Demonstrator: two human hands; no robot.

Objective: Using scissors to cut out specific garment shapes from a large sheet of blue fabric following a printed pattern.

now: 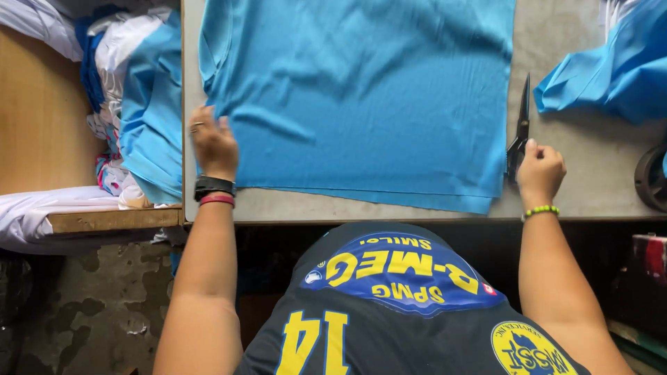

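I am pressing my left hand flat on the lower left edge of the blue cloth, fingers spread narrow and palm down, holding nothing but pinning the fabric. My right hand is curling tightly around the handles of the black scissors, whose closed blades are pointing up the frame along the cloth's right edge, at right of centre.

The cloth is lying spread over the grey table, filling the upper middle of the frame, with its folded lower hem running near the table's front edge. It looks like several layers stacked, and shallow wrinkles are crossing it near my left hand. To do this step well, I judge I should be smoothing those wrinkles outward first, keeping the layers square at the hem, and keeping my left palm weighing the stack so it is not sliding when the blades bite. The scissors are sitting just beside the right edge, so I should be starting the cut there with the lower blade riding on the table.

The table surface is looking worn and pale. A bunched blue piece is lying at the upper right. At the upper left, a pile of blue and white garments is resting on a wooden bench. The floor at lower left is patchy concrete.
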